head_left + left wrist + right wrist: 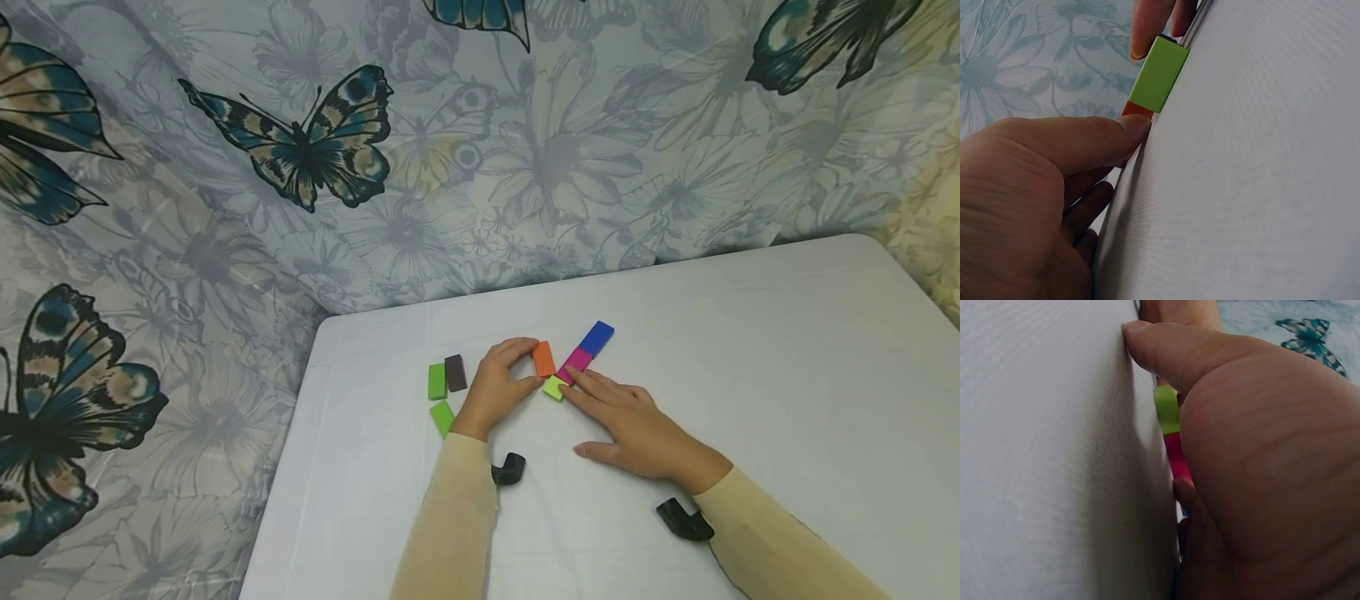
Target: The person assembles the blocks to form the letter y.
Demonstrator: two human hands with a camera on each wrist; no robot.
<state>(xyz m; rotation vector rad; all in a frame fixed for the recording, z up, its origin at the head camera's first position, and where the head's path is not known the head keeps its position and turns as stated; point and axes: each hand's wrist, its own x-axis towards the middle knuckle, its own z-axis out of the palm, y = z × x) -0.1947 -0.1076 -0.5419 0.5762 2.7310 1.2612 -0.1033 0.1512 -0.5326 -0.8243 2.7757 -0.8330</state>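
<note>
My left hand [495,387] pinches an orange block [543,359] between thumb and fingers at the table's middle. Against its near end sits a small lime-green block [553,388], whose flat side faces the left wrist view. A pink block [574,365] and a blue block [597,339] run end to end from there, slanting away to the right. My right hand [637,425] lies low over the table, fingers extended, fingertips at the pink and lime-green blocks. Its thumb is spread apart and holds nothing. In the right wrist view the palm covers part of the pink block.
Left of the left hand lie a green block [437,382], a dark brown block [455,373] and another green block [442,418], partly hidden by the wrist. The white table [750,350] ends at a butterfly-patterned cloth [555,167] behind. Each wrist carries a black camera mount [510,469].
</note>
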